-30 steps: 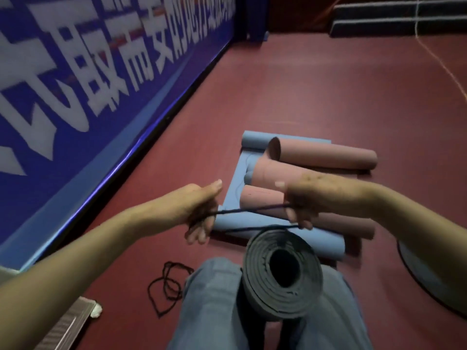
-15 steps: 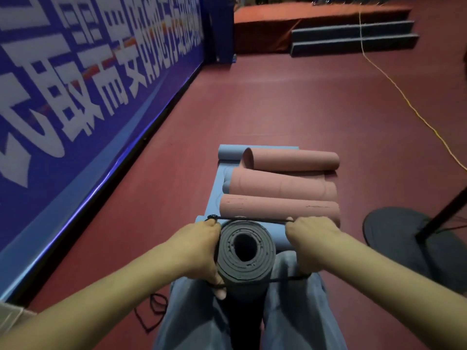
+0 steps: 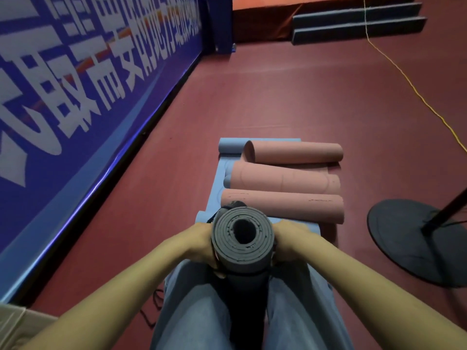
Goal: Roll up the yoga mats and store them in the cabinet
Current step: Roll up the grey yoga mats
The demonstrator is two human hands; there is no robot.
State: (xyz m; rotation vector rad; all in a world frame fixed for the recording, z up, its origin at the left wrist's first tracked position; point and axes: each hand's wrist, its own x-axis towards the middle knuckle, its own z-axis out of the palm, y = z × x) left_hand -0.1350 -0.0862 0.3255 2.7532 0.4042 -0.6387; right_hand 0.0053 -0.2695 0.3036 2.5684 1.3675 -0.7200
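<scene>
A rolled grey yoga mat (image 3: 242, 251) stands on end between my knees, its open end facing me. My left hand (image 3: 201, 245) and my right hand (image 3: 289, 239) clasp its two sides, and each grips a black cord (image 3: 243, 273) drawn across the roll below them. More of the cord bunches at the roll's upper left. Much of both hands' fingers is hidden behind the mat. Just beyond lie three pink rolled mats (image 3: 283, 205) side by side on a partly unrolled blue mat (image 3: 222, 178).
A blue banner wall (image 3: 75, 97) runs along the left. A black round stand base (image 3: 409, 238) sits on the red floor at right, and a yellow cable (image 3: 417, 92) trails beyond it. Another black cord (image 3: 151, 311) lies by my left leg. Steps (image 3: 353, 24) rise at the back.
Both hands brought the stretched cord down from in front of the roll and over its end; the cord now circles the mat, with the hands pressed against its sides. The roll is more upright.
</scene>
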